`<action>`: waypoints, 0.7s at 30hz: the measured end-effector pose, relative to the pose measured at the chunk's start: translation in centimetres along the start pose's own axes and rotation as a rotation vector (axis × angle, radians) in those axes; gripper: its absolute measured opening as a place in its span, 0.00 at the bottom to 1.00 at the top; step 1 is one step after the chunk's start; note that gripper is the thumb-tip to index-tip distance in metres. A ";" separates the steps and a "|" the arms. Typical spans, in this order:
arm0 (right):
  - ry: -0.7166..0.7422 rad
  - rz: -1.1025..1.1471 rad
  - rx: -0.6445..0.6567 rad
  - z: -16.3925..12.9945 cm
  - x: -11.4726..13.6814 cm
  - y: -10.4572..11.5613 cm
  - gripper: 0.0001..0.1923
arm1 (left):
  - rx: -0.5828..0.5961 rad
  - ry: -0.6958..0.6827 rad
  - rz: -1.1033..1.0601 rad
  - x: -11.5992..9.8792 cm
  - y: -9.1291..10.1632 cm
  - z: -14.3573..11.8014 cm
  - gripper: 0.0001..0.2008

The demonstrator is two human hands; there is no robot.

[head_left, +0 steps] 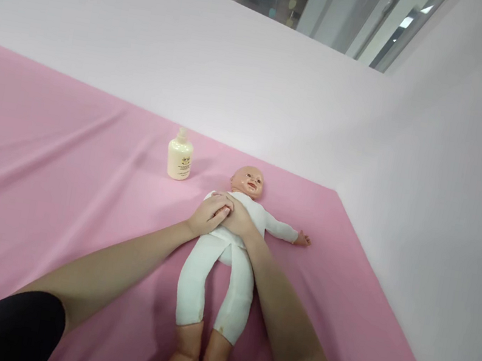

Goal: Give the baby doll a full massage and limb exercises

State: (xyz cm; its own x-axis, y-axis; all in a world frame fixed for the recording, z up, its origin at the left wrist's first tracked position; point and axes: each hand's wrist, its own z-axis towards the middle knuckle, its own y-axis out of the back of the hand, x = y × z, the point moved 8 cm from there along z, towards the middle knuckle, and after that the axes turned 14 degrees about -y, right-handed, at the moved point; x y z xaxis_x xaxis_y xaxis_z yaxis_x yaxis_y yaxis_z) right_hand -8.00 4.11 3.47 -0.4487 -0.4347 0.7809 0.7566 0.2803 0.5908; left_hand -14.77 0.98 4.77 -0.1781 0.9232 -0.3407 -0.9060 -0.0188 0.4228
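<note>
A baby doll (214, 287) in a white body suit lies on its back on the pink sheet (39, 171), head toward the wall, bare feet toward me. My left hand (210, 212) and my right hand (239, 217) rest flat on the doll's chest, the left partly over the right. Both press on the torso with fingers together; neither closes around anything. The doll's one arm stretches out to the right, its other arm is hidden under my hands.
A cream lotion bottle (179, 155) stands upright on the sheet just left of the doll's head. A white wall (284, 89) runs behind and along the right side of the pink surface.
</note>
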 end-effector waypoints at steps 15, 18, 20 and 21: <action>0.036 0.027 -0.012 0.1 -0.4 -0.1 0.27 | -0.055 0.025 -0.046 0.2 0.1 -0.2 0.15; 0.054 0.060 -0.009 0.1 -0.5 -0.1 0.25 | -0.046 0.012 0.029 0.1 0.1 -0.1 0.09; 0.054 0.085 -0.010 0.1 -0.5 -0.1 0.24 | -0.046 0.017 0.048 0.0 0.1 0.0 0.07; 0.051 0.092 -0.012 0.0 -0.5 -0.1 0.24 | -0.044 0.015 0.043 0.0 0.1 0.0 0.07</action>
State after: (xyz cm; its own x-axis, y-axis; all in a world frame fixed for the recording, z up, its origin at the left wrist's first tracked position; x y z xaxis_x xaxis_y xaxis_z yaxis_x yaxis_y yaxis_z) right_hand -7.87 4.34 3.02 -0.3522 -0.4505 0.8204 0.7992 0.3114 0.5141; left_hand -14.84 0.94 4.83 -0.2228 0.9153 -0.3356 -0.9132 -0.0754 0.4005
